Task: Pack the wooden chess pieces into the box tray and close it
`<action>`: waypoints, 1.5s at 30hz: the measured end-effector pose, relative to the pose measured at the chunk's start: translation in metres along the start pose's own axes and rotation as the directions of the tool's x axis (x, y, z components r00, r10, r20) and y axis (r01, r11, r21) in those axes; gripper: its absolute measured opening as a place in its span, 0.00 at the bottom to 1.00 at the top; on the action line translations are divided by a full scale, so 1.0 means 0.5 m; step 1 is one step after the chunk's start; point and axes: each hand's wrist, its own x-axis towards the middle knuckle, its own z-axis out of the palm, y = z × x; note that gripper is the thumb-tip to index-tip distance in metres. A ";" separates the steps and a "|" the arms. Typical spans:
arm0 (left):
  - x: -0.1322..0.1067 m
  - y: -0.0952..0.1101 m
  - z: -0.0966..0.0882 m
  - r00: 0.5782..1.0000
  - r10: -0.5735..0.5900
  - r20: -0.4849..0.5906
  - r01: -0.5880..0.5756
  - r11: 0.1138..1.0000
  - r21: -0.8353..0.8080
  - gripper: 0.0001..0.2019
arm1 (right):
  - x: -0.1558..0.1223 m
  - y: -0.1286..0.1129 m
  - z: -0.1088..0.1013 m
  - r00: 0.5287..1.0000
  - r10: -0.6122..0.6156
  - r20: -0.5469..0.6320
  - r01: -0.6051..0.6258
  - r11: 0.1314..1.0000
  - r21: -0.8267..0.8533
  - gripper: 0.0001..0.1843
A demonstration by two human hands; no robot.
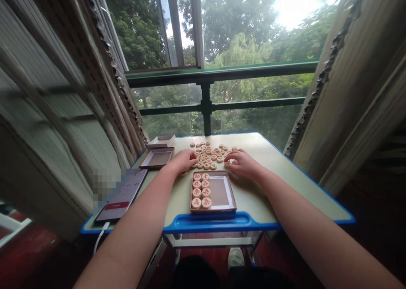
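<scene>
Round wooden Chinese chess pieces [206, 151] lie in a loose spread at the middle of the table. At the left edge of this spread is my left hand [184, 160], its fingers bent inward around the outer pieces and partly hidden. On the opposite edge, my right hand [241, 163] curves over a few pieces with its fingers apart. Neither hand shows a piece lifted off the table. Closer to me sits a shallow box [223, 192]; two columns of pieces with red characters [201, 192] fill its left part, face up.
Behind my left hand are an open shallow box part [157, 158] and a pale tray-like lid [161, 141]. A phone [122, 198] with a charging cable [100, 238] lies at the table's left. The table [266, 196] has a blue rim and stands against a railing [222, 74].
</scene>
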 end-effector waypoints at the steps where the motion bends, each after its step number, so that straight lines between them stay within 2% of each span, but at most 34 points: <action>1: 0.000 0.002 0.003 1.000 -0.007 -0.006 0.007 1.000 0.015 0.11 | 0.000 -0.001 -0.002 1.000 -0.001 0.000 0.001 1.000 0.008 0.08; 5: 0.002 0.006 0.006 0.998 -0.045 -0.033 0.047 0.997 0.068 0.16 | -0.001 -0.003 -0.006 1.000 -0.005 -0.002 0.005 1.000 0.025 0.08; 9: 0.006 0.001 0.000 0.997 -0.028 -0.078 0.029 1.000 0.009 0.15 | -0.001 -0.001 -0.006 1.000 0.000 -0.001 0.000 1.000 0.020 0.07; 12: 0.007 -0.005 -0.003 0.999 0.022 -0.033 -0.024 0.999 -0.047 0.13 | -0.001 0.001 -0.004 1.000 0.016 0.011 -0.016 1.000 0.003 0.06; 16: 0.005 -0.012 -0.004 0.998 0.050 0.031 -0.050 0.999 -0.019 0.12 | 0.001 0.003 -0.002 0.999 0.048 0.019 -0.048 0.999 -0.004 0.05; 20: 0.002 -0.010 -0.005 0.999 0.026 0.022 -0.026 0.999 0.029 0.13 | 0.004 0.016 -0.005 0.984 0.169 -0.060 -0.168 0.985 0.029 0.07; 24: 0.000 0.005 -0.004 0.997 -0.028 -0.069 0.035 0.993 0.112 0.20 | 0.009 0.041 -0.001 0.939 0.308 -0.151 -0.310 0.951 0.005 0.10; 29: 0.004 0.014 0.017 0.983 -0.068 -0.170 0.094 0.984 0.148 0.25 | 0.013 0.058 0.017 0.942 0.327 -0.082 -0.328 0.945 -0.002 0.14; 33: 0.012 0.005 0.047 0.977 -0.161 -0.141 0.170 0.984 0.054 0.30 | 0.018 0.049 0.029 0.956 0.294 -0.013 -0.292 0.953 0.080 0.16; 36: 0.020 0.006 0.059 0.979 -0.153 -0.138 0.152 0.988 -0.019 0.28 | 0.019 0.038 0.027 0.974 0.219 0.053 -0.224 0.969 0.108 0.18; 38: 0.026 0.010 0.059 0.973 -0.127 -0.192 0.114 0.990 -0.078 0.23 | 0.016 0.031 0.018 0.976 0.197 0.093 -0.207 0.971 0.116 0.21; 41: 0.033 0.010 0.052 0.938 -0.131 -0.320 0.069 0.977 -0.200 0.19 | 0.006 0.020 -0.001 0.963 0.206 0.175 -0.234 0.959 0.159 0.27; 45: 0.034 -0.001 0.041 0.856 -0.214 -0.470 0.054 0.942 -0.331 0.19 | -0.006 0.012 -0.021 0.941 0.225 0.254 -0.266 0.954 0.138 0.32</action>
